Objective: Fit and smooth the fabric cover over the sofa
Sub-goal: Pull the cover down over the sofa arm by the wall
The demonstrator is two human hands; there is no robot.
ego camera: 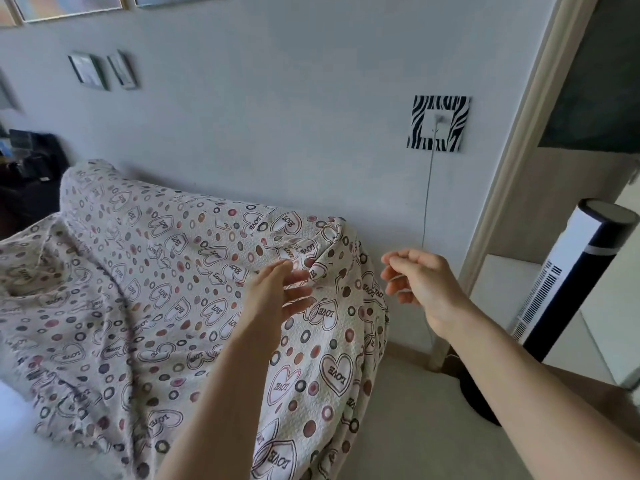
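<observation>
Cover (156, 289) with heart print is lying draped over the sofa, bunching into a fold at the right back corner. Left hand (277, 296) is reaching over it, fingers straight and spread, tips at that fold; contact unclear. Right hand (419, 282) is hovering just right of the corner, fingers loosely curled, holding nothing. Tower fan (571, 289) is standing further right.

Pale grey wall (277, 98) in soft daylight, with a cream door frame (519, 161) at the right.
Framed pictures (69, 6) hang at the top left, with two small dark frames (90, 71) below them. A zebra-striped surround (460, 123) rings a white socket (438, 121), and a thin cable (427, 195) drops from it toward the beige floor (415, 427). A white-and-black tower fan (568, 282) stands beside the door frame. Dark furniture (31, 181) sits at the far left.
</observation>
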